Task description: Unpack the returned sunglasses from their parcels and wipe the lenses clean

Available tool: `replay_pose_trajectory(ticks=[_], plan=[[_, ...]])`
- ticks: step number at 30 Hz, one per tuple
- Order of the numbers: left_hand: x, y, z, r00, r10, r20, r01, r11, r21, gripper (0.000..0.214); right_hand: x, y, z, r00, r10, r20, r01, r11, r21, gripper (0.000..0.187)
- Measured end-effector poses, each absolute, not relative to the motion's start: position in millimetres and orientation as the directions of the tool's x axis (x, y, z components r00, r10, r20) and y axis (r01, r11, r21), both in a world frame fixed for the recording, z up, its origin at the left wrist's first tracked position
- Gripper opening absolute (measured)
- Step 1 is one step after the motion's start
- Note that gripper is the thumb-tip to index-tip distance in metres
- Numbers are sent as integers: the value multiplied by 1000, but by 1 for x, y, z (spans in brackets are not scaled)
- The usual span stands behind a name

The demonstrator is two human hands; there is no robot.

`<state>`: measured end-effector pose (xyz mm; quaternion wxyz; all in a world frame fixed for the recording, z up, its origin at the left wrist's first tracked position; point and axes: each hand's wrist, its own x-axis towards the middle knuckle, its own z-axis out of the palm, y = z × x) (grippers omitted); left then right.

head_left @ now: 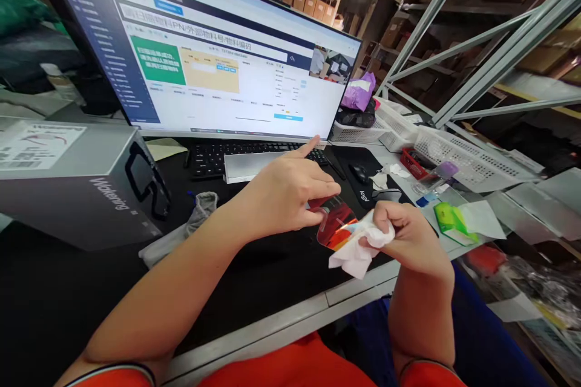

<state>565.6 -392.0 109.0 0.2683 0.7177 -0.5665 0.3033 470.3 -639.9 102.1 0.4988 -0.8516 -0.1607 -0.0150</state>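
My left hand (285, 190) pinches the upper edge of a red-tinted glossy lens piece (334, 227), index finger stretched forward over the desk. My right hand (406, 236) is closed round a crumpled white cloth (356, 251) and presses it against the lens's lower right edge. Both hands hover just above the black desk mat (254, 278), in front of the keyboard (213, 157) and the big monitor (204, 48).
A grey box printed with glasses (82, 187) stands at left, a grey pouch (181, 233) beside it. A mouse (361, 174) on its pad, white baskets (458, 160), a green packet (447, 221) and papers lie at right. Metal shelving and cartons rise behind.
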Motion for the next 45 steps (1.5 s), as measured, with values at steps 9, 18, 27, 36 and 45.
replay_pose_trajectory(ticks=[9, 18, 27, 36, 45], plan=[[566, -397, 107, 141, -569, 810, -908, -401, -124, 18, 514, -597, 139, 876, 212, 432, 452, -671, -587, 26], [580, -377, 115, 365, -497, 787, -926, -279, 254, 30, 531, -650, 142, 793, 539, 284, 588, -556, -587, 35], [586, -383, 110, 378, -497, 781, -920, -294, 258, 32, 565, -666, 131, 663, -347, 663, -48, -904, -425, 28], [587, -381, 111, 282, -511, 812, -866, -500, -15, 15, 518, -591, 129, 851, 285, 442, 521, -570, -636, 18], [583, -384, 109, 311, -528, 790, -849, -528, -19, 12, 545, -608, 126, 799, 475, 369, 598, -560, -573, 14]])
